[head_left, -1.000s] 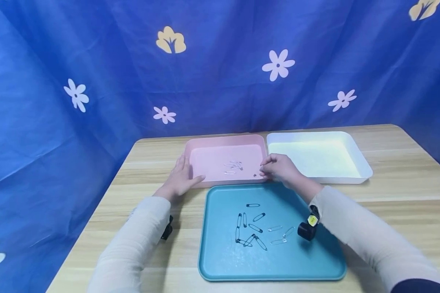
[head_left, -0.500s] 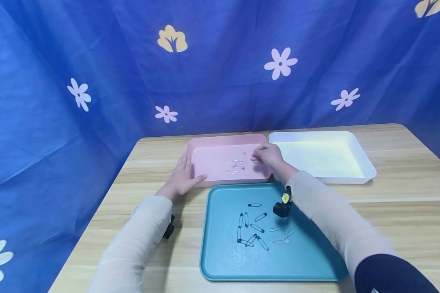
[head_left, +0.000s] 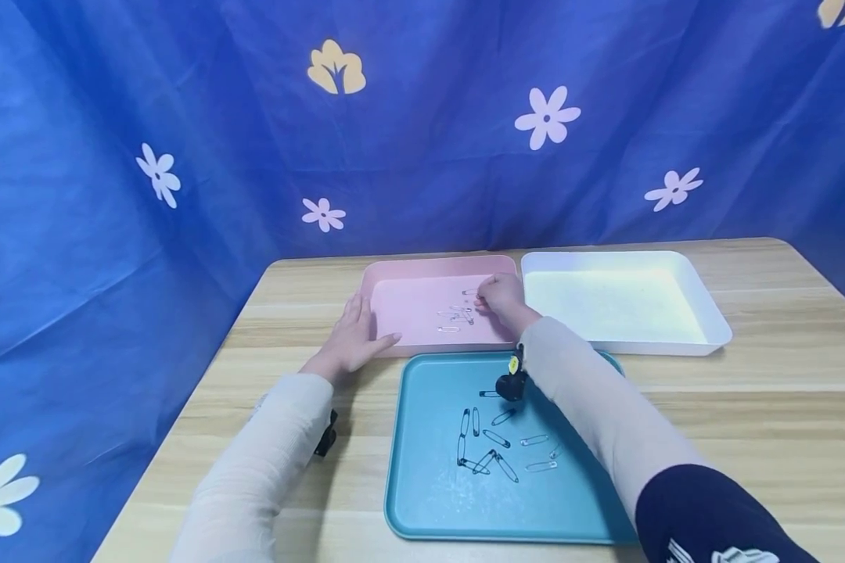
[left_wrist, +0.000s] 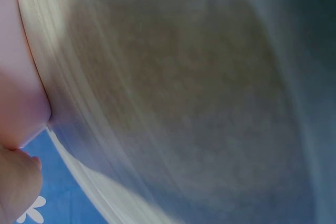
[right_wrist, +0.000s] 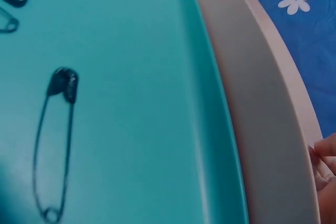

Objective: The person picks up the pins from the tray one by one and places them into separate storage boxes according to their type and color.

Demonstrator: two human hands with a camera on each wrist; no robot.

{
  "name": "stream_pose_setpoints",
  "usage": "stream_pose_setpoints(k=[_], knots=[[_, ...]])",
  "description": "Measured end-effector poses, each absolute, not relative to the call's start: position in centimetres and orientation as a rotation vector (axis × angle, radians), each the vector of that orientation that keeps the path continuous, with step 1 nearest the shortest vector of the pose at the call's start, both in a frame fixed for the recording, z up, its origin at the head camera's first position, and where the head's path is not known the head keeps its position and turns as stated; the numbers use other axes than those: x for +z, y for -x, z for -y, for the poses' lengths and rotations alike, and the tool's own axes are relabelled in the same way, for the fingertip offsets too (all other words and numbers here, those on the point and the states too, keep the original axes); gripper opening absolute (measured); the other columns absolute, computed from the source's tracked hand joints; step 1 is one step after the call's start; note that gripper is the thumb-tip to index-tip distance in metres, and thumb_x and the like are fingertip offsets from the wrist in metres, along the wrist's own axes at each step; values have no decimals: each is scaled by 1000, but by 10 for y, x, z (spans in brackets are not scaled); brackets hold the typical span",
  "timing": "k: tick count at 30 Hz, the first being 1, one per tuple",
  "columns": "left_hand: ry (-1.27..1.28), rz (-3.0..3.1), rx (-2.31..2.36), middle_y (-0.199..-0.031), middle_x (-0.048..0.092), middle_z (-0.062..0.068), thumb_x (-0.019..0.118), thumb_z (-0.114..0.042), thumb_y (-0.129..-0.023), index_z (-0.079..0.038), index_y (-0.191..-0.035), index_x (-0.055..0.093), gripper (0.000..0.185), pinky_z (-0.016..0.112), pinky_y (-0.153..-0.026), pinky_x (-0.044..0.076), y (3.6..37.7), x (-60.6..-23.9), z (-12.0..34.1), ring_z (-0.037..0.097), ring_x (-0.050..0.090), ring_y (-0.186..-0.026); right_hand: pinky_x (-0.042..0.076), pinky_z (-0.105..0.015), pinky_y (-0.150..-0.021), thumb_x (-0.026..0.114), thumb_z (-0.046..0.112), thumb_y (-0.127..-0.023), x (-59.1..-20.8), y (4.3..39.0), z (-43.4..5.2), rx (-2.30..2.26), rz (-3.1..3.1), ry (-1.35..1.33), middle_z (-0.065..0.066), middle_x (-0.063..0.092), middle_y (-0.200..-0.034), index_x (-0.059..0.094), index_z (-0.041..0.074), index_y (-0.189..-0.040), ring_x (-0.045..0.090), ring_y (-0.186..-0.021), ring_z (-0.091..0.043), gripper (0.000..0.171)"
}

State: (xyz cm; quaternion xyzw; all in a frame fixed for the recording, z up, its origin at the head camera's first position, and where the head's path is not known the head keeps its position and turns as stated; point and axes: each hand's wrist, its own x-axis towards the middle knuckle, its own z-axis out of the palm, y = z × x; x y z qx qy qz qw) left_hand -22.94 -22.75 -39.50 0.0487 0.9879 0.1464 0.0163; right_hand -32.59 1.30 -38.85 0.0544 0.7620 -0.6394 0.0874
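My right hand [head_left: 503, 298] reaches over the right side of the pink tray [head_left: 401, 301], pinching a safety pin [head_left: 469, 292] at its fingertips. To the left of those fingers, several silver safety pins [head_left: 458, 315] lie on the tray floor. My left hand [head_left: 350, 338] rests against the pink tray's left end, fingers straight and thumb spread along the front rim. In front, the teal tray [head_left: 429, 508] carries several black safety pins [head_left: 496, 439] and a few silver safety pins [head_left: 534, 440]. In the right wrist view, a black-headed safety pin [right_wrist: 65, 85] lies close to the camera.
A white tray [head_left: 690, 332] stands to the right of the pink one, nearly touching it. All three trays sit on a wooden table [head_left: 760, 375]. A blue flowered curtain [head_left: 422, 156] hangs behind the table's far edge.
My right hand has moved left and farther back over the pink tray, carrying the pinched safety pin from the front right corner. My left hand has stayed at the tray's end.
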Motion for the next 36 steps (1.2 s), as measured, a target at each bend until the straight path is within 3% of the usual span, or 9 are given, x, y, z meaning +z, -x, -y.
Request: stream_pose_setpoints(k=[15, 20, 24, 27, 33, 36], knots=[[-175, -3081, 440, -139, -9, 23, 37, -62, -79, 9, -134, -1, 97, 47, -101, 8, 232, -392, 224, 34, -7, -127, 43, -16, -42, 46, -3, -80, -394, 332, -12, -1763, -2401, -138, -7, 56, -59, 59, -6, -88, 51, -44, -8, 16], [-182, -3087, 421, -139, -8, 24, 36, -63, -79, 10, -133, 1, 98, 47, -101, 8, 232, -392, 223, 34, -6, -127, 49, -21, -52, 50, 0, -81, -399, 341, -11, -1687, -2406, -152, -10, 61, -67, 59, -5, -95, 54, -49, -10, 17], [-178, -3081, 419, -139, -8, 24, 37, -63, -79, 10, -133, 1, 98, 47, -101, 8, 232, -392, 223, 35, -5, -127, 48, -24, -45, 54, 2, -76, -457, 398, -8, -1701, -2440, -95, -12, 58, -67, 59, -5, -91, 57, -51, -16, 17], [-173, -3078, 417, -139, -8, 24, 37, -62, -79, 10, -133, 0, 97, 47, -101, 8, 231, -392, 224, 35, -5, -127, 48, -25, -44, 56, 2, -73, -478, 423, -8, -1713, -2449, -60, -14, 58, -68, 59, -7, -88, 58, -50, -18, 18], [-169, -3072, 434, -139, -8, 24, 37, -62, -79, 9, -133, -1, 98, 48, -101, 8, 231, -393, 225, 35, -5, -127, 51, -25, -59, 54, -1, -79, -398, 352, -15, -1607, -2407, -99, -15, 58, -81, 58, -9, -96, 58, -59, -15, 20], [-167, -3068, 438, -139, -9, 25, 37, -62, -79, 10, -133, -1, 98, 47, -101, 6, 231, -393, 226, 35, -6, -127, 50, -25, -62, 53, -2, -78, -381, 333, -21, -1643, -2382, -49, -14, 57, -80, 58, -10, -95, 56, -59, -13, 19]])
